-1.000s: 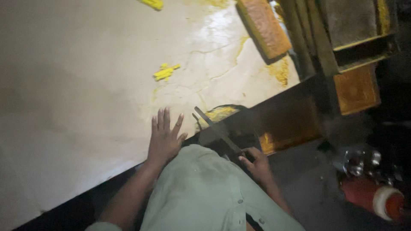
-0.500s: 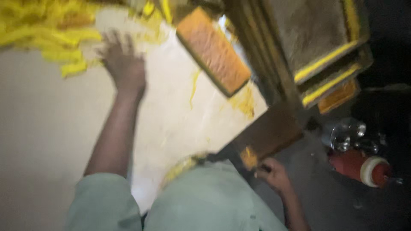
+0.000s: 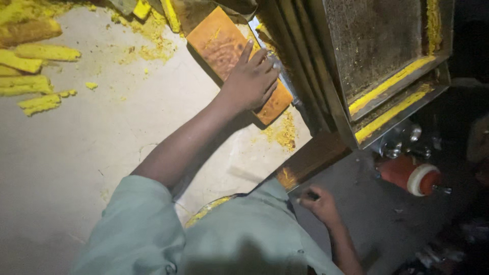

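Left hand is flat on top of the orange slab, fingers spread and pressing down on its lower half, not curled around it. So the slab sits right under the palm, with its upper end poking out past the fingertips toward the top of the view. Right hand is down low, well below the slab and off the table edge, fingers clenched around something small and dark; can't tell what it is.

The slab itself is a long rectangular block, orange-brown on top with a rough, crusty look and a paler yellow-orange edge. It lies tilted diagonally, its right side just beside the stacked metal trays, which have yellow residue along their rims.

It's all on a pale worktable. Yellow crumbs are scattered just below the slab, and yellow sticks are piled well to the left of it. Lower right of the slab, past the trays, there's a red cylinder with a white cap in a pretty dark area.
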`<state>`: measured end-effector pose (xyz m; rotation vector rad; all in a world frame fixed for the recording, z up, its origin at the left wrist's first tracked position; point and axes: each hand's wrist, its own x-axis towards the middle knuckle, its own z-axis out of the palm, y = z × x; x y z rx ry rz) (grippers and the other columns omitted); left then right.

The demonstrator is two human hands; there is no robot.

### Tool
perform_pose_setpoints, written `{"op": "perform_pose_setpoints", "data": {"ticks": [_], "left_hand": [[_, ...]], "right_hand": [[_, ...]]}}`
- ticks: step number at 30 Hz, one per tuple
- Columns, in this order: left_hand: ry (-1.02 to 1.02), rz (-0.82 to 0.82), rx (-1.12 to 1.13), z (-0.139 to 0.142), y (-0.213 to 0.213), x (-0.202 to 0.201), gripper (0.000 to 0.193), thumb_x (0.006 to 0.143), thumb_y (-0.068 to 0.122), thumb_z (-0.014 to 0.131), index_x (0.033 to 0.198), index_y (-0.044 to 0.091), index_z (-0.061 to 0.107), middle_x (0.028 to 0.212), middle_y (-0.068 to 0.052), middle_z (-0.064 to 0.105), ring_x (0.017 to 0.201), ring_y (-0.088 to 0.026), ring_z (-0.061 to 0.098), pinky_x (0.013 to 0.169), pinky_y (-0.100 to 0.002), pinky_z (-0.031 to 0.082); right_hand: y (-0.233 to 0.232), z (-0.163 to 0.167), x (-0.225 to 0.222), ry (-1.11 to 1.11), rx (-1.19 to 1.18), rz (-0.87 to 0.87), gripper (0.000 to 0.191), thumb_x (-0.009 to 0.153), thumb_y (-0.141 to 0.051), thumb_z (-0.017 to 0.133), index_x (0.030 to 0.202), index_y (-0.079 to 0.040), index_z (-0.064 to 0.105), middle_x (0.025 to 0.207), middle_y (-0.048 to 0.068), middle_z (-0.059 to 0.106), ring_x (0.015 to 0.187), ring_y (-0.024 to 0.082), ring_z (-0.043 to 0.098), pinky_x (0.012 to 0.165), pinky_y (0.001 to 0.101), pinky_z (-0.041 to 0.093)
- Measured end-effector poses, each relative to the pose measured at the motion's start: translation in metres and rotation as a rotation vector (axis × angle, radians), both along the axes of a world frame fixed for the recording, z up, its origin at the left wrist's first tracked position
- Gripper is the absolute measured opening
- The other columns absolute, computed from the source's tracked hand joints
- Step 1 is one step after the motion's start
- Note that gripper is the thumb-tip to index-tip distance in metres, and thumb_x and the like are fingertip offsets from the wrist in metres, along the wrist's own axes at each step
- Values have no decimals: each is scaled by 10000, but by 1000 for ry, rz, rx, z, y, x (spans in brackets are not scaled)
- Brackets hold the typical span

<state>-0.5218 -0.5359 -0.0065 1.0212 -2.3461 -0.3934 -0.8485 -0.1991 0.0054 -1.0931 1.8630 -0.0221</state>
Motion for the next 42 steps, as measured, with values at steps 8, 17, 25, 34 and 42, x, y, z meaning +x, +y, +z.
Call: {"op": "perform_pose_setpoints", "data": {"ticks": [8, 17, 25, 34, 42], "left_hand": [[-229, 427, 255, 56, 76, 35, 469, 897, 388, 619, 1310, 165, 597, 1354, -127, 590, 1346, -339, 527, 1122, -547, 373], [-369, 822, 558, 69, 205, 96, 1134, 720, 406, 806, 1644, 127, 211, 1497, -250, 395, 1306, -414, 436, 1040, -568, 381], [-117, 1376, 208, 35, 507, 240, 1059, 760, 420, 767, 1614, 25, 282, 1626, -286, 348, 1542, -474, 250, 1265, -654, 211], [-53, 656, 429, -1, 503, 146, 658, 882, 241, 667, 1498, 49, 535, 1587, -208, 422, 1535, -384, 302, 1259, -604, 183], [-435, 750, 320, 75, 453, 296, 1107, 675, 576, 771, 1579, 72, 377, 1468, -170, 450, 1374, -339, 389, 1089, -593, 275]], "right_hand": [[25, 8, -44, 469, -258, -46, 444, 777, -296, 867, 1058, 13, 716, 968, 153, 726, 861, 247, 689, 797, 386, 534], [9, -16, -2, 134, -476, 165, 394, 832, -301, 841, 1074, -16, 718, 931, 129, 764, 804, 217, 713, 736, 372, 556], [63, -16, 59, -141, -519, 362, 340, 854, -257, 825, 1065, -16, 712, 896, 122, 759, 780, 190, 720, 707, 362, 572], [125, -34, 94, -223, -661, 556, 579, 797, -226, 839, 1276, -15, 592, 1144, 165, 691, 1042, 265, 676, 807, 386, 559], [168, -18, 209, -170, -332, 468, 418, 949, -285, 730, 1321, -109, 656, 903, 109, 702, 742, 214, 640, 680, 356, 536]]}}
